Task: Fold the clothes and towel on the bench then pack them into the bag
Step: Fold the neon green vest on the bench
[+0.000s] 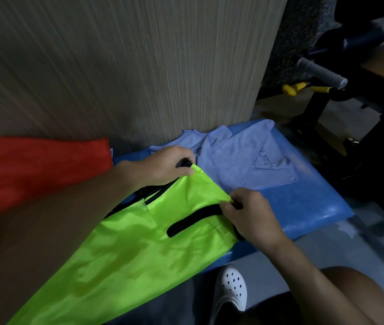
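Note:
A neon green garment (125, 249) with black trim lies across the blue bench (315, 207), hanging off its near edge. My left hand (160, 166) pinches its far top corner, thumb on the green cloth. My right hand (252, 214) pinches the near top corner by a black strap. A crumpled light blue towel (240, 158) lies on the bench just beyond both hands. A red cloth (33, 172) sits at the left against the wall. No bag can be made out for certain.
A wood-grain wall panel (127, 66) rises right behind the bench. Black gym equipment with a grey handle (320, 72) and yellow grips (290, 89) stands at the right. My white clog (232, 287) rests on the grey floor below the bench.

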Motion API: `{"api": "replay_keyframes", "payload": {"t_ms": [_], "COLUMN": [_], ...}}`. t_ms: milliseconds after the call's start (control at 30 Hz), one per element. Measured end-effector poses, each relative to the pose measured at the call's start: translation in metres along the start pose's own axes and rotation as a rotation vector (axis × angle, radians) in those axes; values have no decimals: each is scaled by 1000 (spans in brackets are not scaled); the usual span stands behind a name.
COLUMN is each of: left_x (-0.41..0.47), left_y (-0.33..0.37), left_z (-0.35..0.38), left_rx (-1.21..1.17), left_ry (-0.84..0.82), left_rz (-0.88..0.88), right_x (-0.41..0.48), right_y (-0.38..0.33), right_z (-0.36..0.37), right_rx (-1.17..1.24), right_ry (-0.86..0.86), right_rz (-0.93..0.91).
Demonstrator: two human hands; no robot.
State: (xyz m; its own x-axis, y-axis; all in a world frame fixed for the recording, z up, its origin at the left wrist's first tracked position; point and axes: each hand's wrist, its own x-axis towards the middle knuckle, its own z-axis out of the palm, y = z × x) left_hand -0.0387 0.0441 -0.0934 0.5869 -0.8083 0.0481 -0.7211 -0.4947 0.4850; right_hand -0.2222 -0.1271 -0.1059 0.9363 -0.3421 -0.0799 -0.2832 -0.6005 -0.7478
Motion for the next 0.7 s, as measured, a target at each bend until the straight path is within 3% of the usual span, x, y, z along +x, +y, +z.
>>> {"api": "replay_keyframes", "payload": {"t_ms": [133,300,467,533,633,700], "left_x": [15,36,59,63,50,35], "left_y": [0,-13,-24,-25,-30,-31], "left_z": [-13,-20,-23,-19,-3,4], "left_rx": [-148,-169,-215,-273,-45,82], "left_ry": [209,341,507,535,492,462], "left_rz": [-98,-169,-266,-285,-186,-87], "right_x": [34,71,102,105,99,93], "right_y": [2,9,-2,-3,4,8], "right_z": [-7,-2,-6,-5,3,9], "right_rx": [152,191,403,236,-282,-290], "right_ry": [208,161,384,388,430,350], "right_rz": [-63,-40,-16,-13,-140,-268]}}
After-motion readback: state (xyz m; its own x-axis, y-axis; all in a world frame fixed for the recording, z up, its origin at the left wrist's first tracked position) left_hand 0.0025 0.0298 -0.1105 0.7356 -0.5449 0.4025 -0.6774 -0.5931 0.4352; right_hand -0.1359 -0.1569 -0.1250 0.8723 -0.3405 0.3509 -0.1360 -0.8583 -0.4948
